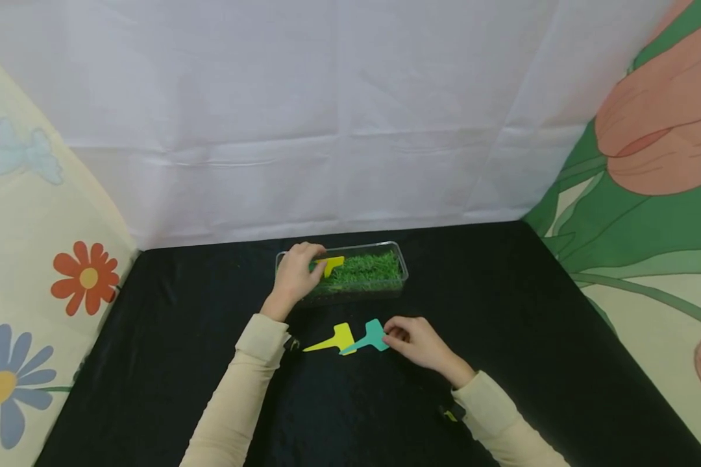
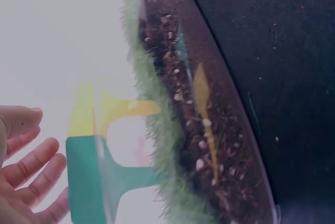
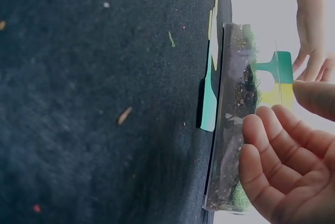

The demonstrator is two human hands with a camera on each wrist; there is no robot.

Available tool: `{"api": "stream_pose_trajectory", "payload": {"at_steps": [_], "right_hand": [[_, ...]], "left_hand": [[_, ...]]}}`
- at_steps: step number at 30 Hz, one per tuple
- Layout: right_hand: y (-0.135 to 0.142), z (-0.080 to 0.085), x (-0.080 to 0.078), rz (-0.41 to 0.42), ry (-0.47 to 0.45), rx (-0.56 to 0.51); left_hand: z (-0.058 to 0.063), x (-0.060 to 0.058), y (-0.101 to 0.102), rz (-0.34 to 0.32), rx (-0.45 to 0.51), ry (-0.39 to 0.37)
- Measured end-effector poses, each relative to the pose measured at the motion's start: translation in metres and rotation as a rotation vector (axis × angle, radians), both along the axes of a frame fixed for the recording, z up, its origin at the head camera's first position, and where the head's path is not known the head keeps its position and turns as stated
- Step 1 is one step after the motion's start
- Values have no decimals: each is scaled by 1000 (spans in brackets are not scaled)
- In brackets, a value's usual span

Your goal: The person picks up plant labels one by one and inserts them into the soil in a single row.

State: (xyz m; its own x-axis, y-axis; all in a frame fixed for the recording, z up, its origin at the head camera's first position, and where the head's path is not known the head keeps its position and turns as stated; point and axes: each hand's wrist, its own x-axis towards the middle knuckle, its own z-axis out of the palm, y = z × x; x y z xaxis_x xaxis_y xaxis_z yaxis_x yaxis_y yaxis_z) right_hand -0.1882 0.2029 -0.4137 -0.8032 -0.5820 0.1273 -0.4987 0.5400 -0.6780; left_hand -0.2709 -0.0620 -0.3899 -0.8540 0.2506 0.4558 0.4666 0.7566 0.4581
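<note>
A clear plastic box (image 1: 356, 295) holds dark soil (image 2: 193, 130) topped with short green grass (image 1: 374, 264). In it a yellow T-shaped plant label (image 1: 334, 263) and a dark green one (image 2: 84, 177) stand upright side by side. My left hand (image 1: 295, 275) is over the box's left end, its fingers apart and just off the labels in the left wrist view. On the black cloth in front lie another yellow label (image 1: 341, 337) and a teal label (image 1: 374, 335) overlapping it. My right hand (image 1: 422, 342) hovers by the teal label's wide end, fingers loosely bent and nothing between them.
Black cloth (image 1: 169, 363) covers the table. A white sheet (image 1: 327, 130) hangs behind it, with flower-printed cloths at the left (image 1: 17, 259) and right (image 1: 648, 246). Small crumbs (image 3: 124, 115) lie scattered on the black cloth.
</note>
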Motion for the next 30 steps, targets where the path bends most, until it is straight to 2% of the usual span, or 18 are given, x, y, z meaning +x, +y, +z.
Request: {"api": "stream_pose_trajectory", "payload": {"at_steps": [7,13,18,24,30], "right_hand": [[-2,1,-1,0,3,2],[-2,2,-3,-4,14,10],[-2,4,-4,-10,5,12],[0,5,-4,-23,2,14],[0,6,-5,-27,7,8]], "left_hand": [[5,19,-11,-1,89,123],[12,39,-19,11,136,172],[11,54,-24,9,157,205],[3,72,-26,-4,146,150],[-7,80,-24,-21,139,64]]}}
